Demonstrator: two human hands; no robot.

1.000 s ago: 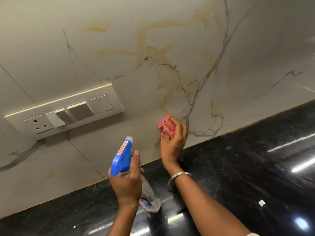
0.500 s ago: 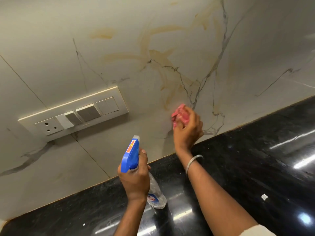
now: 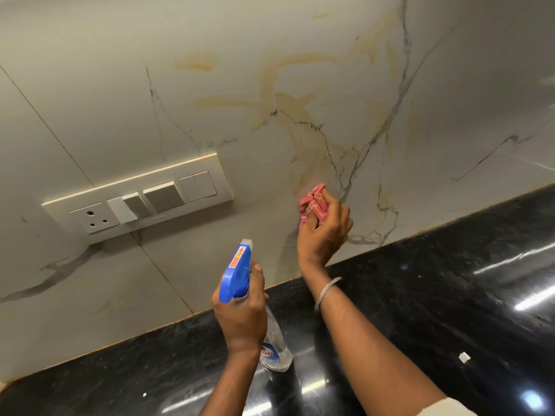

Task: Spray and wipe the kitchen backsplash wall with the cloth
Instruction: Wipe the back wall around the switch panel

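Observation:
The backsplash wall (image 3: 300, 70) is pale marble-look tile with grey veins and yellowish streaks. My right hand (image 3: 326, 232) presses a bunched pink cloth (image 3: 313, 202) against the wall, low down, just below the streaks and above the counter edge. My left hand (image 3: 240, 313) grips a clear spray bottle (image 3: 274, 352) with a blue trigger head (image 3: 235, 273). The nozzle points up at the wall, left of the cloth. A metal bangle sits on my right wrist.
A cream switch and socket panel (image 3: 141, 199) is mounted on the wall left of the cloth. A glossy black stone counter (image 3: 435, 295) runs below the wall, with a small white scrap (image 3: 464, 357) lying on it at the right.
My right hand moved the cloth up along the wall, then back down a little. The left hand kept the bottle in about the same pose.

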